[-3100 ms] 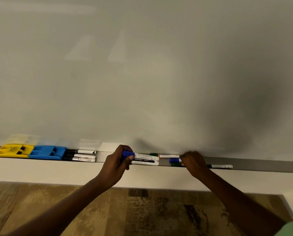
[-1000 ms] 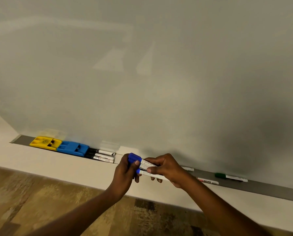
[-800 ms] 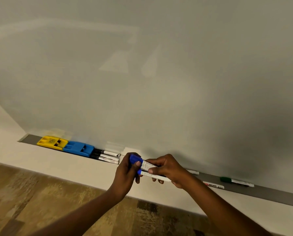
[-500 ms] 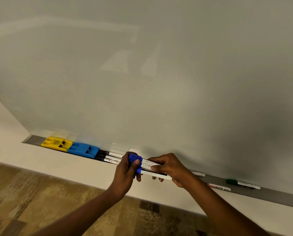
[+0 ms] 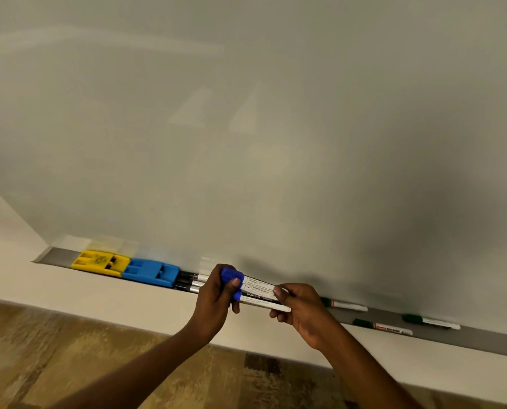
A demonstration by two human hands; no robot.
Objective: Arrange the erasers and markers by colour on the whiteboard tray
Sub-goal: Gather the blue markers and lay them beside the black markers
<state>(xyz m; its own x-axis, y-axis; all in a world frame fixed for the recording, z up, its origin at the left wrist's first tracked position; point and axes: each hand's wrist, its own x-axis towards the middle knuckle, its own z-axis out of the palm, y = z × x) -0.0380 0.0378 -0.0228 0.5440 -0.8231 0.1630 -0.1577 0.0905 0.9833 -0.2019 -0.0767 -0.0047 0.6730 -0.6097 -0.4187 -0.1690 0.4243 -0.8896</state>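
Observation:
Both hands hold a bundle of blue-capped markers (image 5: 256, 290) just in front of the grey whiteboard tray (image 5: 482, 339). My left hand (image 5: 214, 302) grips the capped ends, my right hand (image 5: 301, 308) the white barrels. At the tray's left end lie a yellow eraser (image 5: 99, 263) and a blue eraser (image 5: 150, 272), touching. Black markers (image 5: 192, 283) lie right of the blue eraser, partly hidden by my left hand. Three green-capped markers (image 5: 382, 326) lie on the tray to the right.
The whiteboard (image 5: 276, 143) fills the upper view. A cream wall strip (image 5: 128, 305) runs below the tray, with patterned brown floor (image 5: 69, 364) beneath.
The hands with the blue markers have shifted left along the tray toward the black markers. Three seconds ago both hands were picking markers off the tray.

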